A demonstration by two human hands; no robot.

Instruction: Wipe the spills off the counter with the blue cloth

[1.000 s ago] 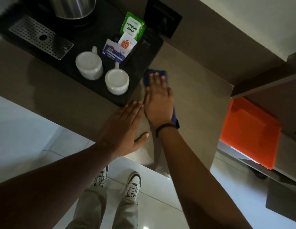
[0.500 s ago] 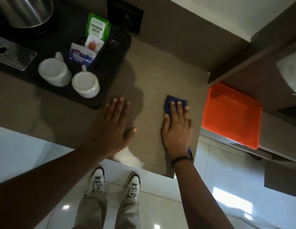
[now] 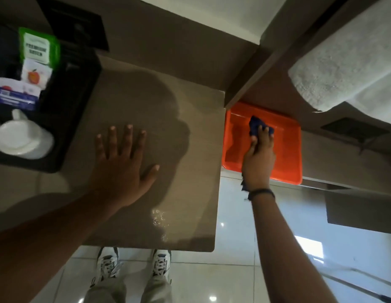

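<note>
The blue cloth [image 3: 256, 125] is bunched in my right hand [image 3: 258, 159], which holds it over the orange tray [image 3: 286, 149], past the counter's right edge. Part of the cloth hangs below my wrist. My left hand [image 3: 122, 165] lies flat, fingers spread, on the brown counter [image 3: 190, 193]. A small wet, shiny patch [image 3: 159, 217] glints on the counter near its front edge, right of my left forearm.
A black tray [image 3: 76, 101] at the left holds a white cup [image 3: 22, 138] and tea sachets [image 3: 38, 48]. A folded white towel [image 3: 347, 68] lies on a shelf at the upper right. My shoes stand on the glossy tiled floor [image 3: 244, 270] below the counter.
My right hand has carried the blue cloth off the counter to the right and now holds it over the orange tray. The left hand stays flat on the counter.
</note>
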